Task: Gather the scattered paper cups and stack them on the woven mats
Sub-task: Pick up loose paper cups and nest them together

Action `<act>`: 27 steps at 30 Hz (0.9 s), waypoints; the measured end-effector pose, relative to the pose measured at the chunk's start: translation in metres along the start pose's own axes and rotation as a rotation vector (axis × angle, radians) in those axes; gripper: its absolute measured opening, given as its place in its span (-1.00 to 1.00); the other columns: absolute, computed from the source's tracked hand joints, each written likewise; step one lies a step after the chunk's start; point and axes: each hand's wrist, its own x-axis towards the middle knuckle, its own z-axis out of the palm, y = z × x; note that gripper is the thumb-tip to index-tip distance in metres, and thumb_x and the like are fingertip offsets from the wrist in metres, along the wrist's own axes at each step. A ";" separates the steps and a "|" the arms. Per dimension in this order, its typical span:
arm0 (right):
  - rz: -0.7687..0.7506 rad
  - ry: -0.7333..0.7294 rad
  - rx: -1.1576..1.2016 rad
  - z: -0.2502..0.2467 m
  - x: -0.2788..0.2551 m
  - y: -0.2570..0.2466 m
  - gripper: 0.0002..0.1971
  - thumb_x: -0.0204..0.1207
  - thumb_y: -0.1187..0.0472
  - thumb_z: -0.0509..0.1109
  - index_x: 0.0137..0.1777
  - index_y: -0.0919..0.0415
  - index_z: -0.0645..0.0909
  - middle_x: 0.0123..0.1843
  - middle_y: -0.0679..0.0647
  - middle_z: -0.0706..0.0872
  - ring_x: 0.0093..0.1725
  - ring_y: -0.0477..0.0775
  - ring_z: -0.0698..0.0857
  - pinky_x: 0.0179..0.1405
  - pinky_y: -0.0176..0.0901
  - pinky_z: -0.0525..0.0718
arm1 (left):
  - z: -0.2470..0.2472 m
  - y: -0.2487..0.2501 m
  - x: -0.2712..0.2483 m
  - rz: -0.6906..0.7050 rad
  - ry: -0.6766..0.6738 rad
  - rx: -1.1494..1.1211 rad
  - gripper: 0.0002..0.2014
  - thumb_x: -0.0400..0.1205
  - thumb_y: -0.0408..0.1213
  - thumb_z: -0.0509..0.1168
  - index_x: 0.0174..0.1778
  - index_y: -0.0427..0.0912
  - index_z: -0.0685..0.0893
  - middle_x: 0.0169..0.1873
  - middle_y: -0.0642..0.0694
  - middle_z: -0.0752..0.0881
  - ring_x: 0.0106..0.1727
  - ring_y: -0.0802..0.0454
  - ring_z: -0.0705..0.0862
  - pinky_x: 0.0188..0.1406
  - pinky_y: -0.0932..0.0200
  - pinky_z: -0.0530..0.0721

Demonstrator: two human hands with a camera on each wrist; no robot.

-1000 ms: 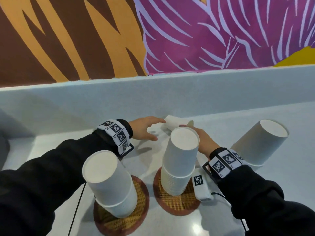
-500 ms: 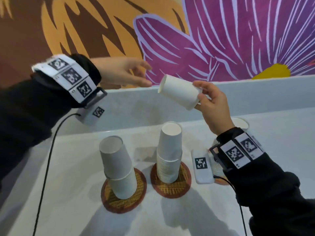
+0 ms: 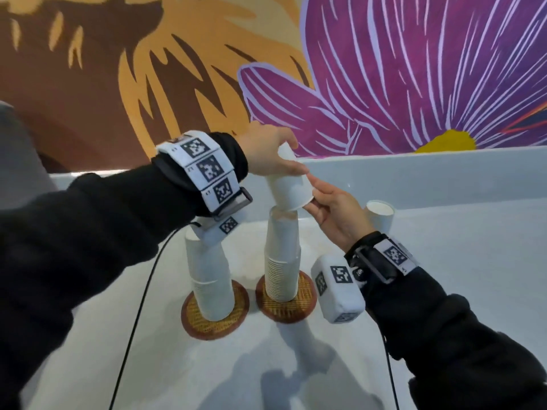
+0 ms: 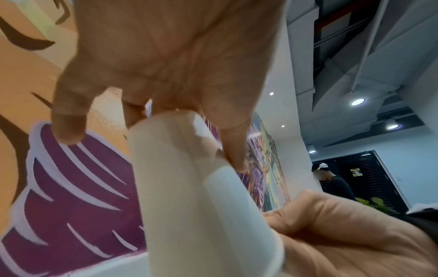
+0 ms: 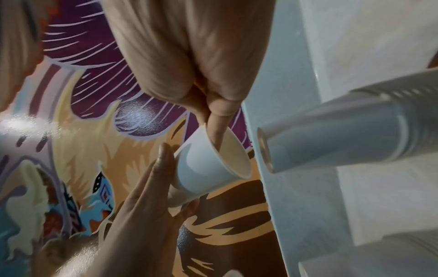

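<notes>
Head view: left hand (image 3: pixel 266 155) grips inverted paper cup (image 3: pixel 288 187), right hand (image 3: pixel 340 214) pinching its rim, above middle stack (image 3: pixel 282 255); off-centre lowering risks toppling it.

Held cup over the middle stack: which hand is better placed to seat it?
Left, probably. The left hand grips the cup from above, over the middle stack; the right hand only pinches its rim.

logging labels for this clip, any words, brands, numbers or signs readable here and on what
No word or brand reads anywhere.
Left wristband: square black-and-white marker codes; the tiny digits beside them are too small to read.
Right wristband: marker codes only.
Paper cup, both stacks, woven mats: blank.
Yellow door sign: blurred.
</notes>
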 end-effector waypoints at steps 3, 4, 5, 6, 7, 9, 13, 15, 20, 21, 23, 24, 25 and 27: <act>0.044 -0.003 0.067 -0.002 -0.001 0.006 -0.60 0.69 0.50 -0.07 0.49 0.44 0.33 0.07 0.18 0.70 -0.09 -0.05 0.78 -0.06 -0.29 0.76 | 0.018 0.003 0.007 0.000 0.056 -0.009 -0.48 0.52 0.27 0.25 0.29 0.02 0.56 0.23 -0.09 0.58 0.25 -0.17 0.44 0.21 0.00 0.31; 0.050 0.004 0.052 -0.004 -0.001 0.008 -0.60 0.69 0.51 -0.06 0.49 0.43 0.34 0.08 0.20 0.70 -0.07 -0.03 0.77 -0.05 -0.28 0.75 | 0.024 0.004 0.009 -0.015 0.072 -0.020 -0.50 0.51 0.27 0.27 0.24 0.04 0.58 0.21 -0.09 0.59 0.24 -0.17 0.43 0.19 0.00 0.32; 0.053 0.011 0.010 -0.007 0.000 0.010 -0.59 0.67 0.52 -0.04 0.49 0.44 0.34 0.11 0.24 0.68 -0.02 0.02 0.74 -0.02 -0.25 0.75 | 0.029 0.005 0.010 -0.029 0.089 -0.032 -0.53 0.49 0.25 0.30 0.21 0.05 0.60 0.17 -0.09 0.57 0.23 -0.16 0.42 0.16 0.01 0.33; 0.058 0.029 -0.071 -0.010 0.002 0.012 -0.58 0.65 0.54 -0.01 0.50 0.43 0.33 0.14 0.28 0.65 0.02 0.07 0.70 0.01 -0.19 0.74 | 0.034 0.007 0.010 -0.046 0.107 -0.051 -0.55 0.48 0.22 0.34 0.19 0.04 0.61 0.13 -0.08 0.54 0.23 -0.14 0.39 0.13 0.04 0.33; 0.070 0.046 -0.198 -0.013 0.003 0.014 -0.57 0.64 0.53 0.05 0.50 0.41 0.35 0.16 0.28 0.63 0.05 0.11 0.66 0.05 -0.13 0.71 | 0.039 0.010 0.009 -0.059 0.129 -0.076 -0.56 0.47 0.17 0.39 0.17 0.02 0.63 0.08 -0.06 0.49 0.22 -0.12 0.36 0.13 0.06 0.33; 0.117 0.077 -0.561 -0.018 0.002 0.016 -0.60 0.61 0.44 0.20 0.45 0.31 0.44 0.22 0.24 0.64 0.18 0.17 0.61 0.14 -0.04 0.59 | 0.049 0.016 0.006 -0.046 0.163 -0.108 -0.59 0.45 0.08 0.45 0.15 -0.02 0.66 0.02 -0.03 0.39 0.22 -0.08 0.33 0.17 0.08 0.37; 0.144 0.095 -0.843 -0.027 0.000 0.014 -0.65 0.55 0.40 0.30 0.34 0.25 0.55 0.33 0.24 0.63 0.15 0.08 0.61 -0.01 -0.19 0.53 | 0.080 0.025 -0.002 -0.048 0.136 -0.163 -0.64 0.49 0.02 0.43 0.12 -0.09 0.66 0.01 -0.04 0.40 0.23 -0.06 0.34 0.20 0.13 0.36; 0.138 0.098 -0.863 -0.032 0.000 0.013 -0.64 0.53 0.45 0.29 0.32 0.26 0.56 0.30 0.21 0.64 0.10 -0.01 0.57 -0.08 -0.24 0.51 | 0.104 0.024 -0.011 -0.118 0.112 -0.247 -0.67 0.51 -0.04 0.42 0.11 -0.10 0.63 0.04 -0.08 0.42 0.27 -0.09 0.34 0.21 0.15 0.34; 0.207 0.033 -0.942 -0.041 -0.004 0.011 -0.65 0.51 0.45 0.29 0.29 0.27 0.57 0.17 0.07 0.62 0.21 0.06 0.56 -0.09 -0.30 0.51 | 0.138 0.031 -0.025 -0.094 0.142 -0.252 -0.75 0.54 -0.11 0.38 0.10 -0.06 0.62 0.18 -0.04 0.51 0.32 -0.09 0.29 0.32 0.17 0.29; 0.212 0.035 -0.948 -0.041 -0.004 0.012 -0.65 0.53 0.44 0.28 0.30 0.27 0.57 0.16 0.09 0.63 0.27 0.11 0.57 -0.02 -0.26 0.52 | 0.136 0.030 -0.024 -0.085 0.126 -0.261 -0.75 0.54 -0.13 0.38 0.10 -0.06 0.62 0.19 -0.04 0.51 0.33 -0.09 0.28 0.33 0.16 0.29; 0.216 0.038 -0.974 -0.042 -0.004 0.011 -0.66 0.55 0.40 0.26 0.32 0.25 0.57 0.23 0.15 0.65 0.36 0.16 0.55 0.19 -0.11 0.52 | 0.129 0.027 -0.023 -0.090 0.096 -0.302 -0.75 0.53 -0.15 0.39 0.11 -0.05 0.64 0.19 -0.04 0.52 0.34 -0.08 0.28 0.31 0.16 0.27; 0.218 0.035 -0.992 -0.043 -0.005 0.011 -0.66 0.56 0.38 0.27 0.32 0.23 0.57 0.28 0.16 0.64 0.37 0.17 0.55 0.23 -0.07 0.50 | 0.127 0.027 -0.024 -0.098 0.086 -0.320 -0.76 0.53 -0.15 0.39 0.11 -0.03 0.64 0.19 -0.03 0.53 0.34 -0.07 0.28 0.31 0.14 0.27; 0.214 0.026 -1.006 -0.044 -0.005 0.011 -0.67 0.57 0.37 0.27 0.32 0.22 0.58 0.30 0.17 0.64 0.35 0.16 0.55 0.23 -0.07 0.49 | 0.127 0.025 -0.024 -0.101 0.084 -0.333 -0.76 0.53 -0.16 0.39 0.11 -0.01 0.65 0.19 -0.03 0.53 0.35 -0.06 0.28 0.32 0.11 0.29; 0.210 0.003 -1.037 -0.046 -0.008 0.009 -0.68 0.58 0.35 0.28 0.31 0.22 0.58 0.30 0.17 0.64 0.29 0.12 0.57 0.19 -0.13 0.47 | 0.123 0.025 -0.027 -0.119 0.072 -0.361 -0.74 0.55 -0.16 0.38 0.15 0.02 0.65 0.23 -0.03 0.55 0.37 -0.04 0.31 0.38 0.03 0.33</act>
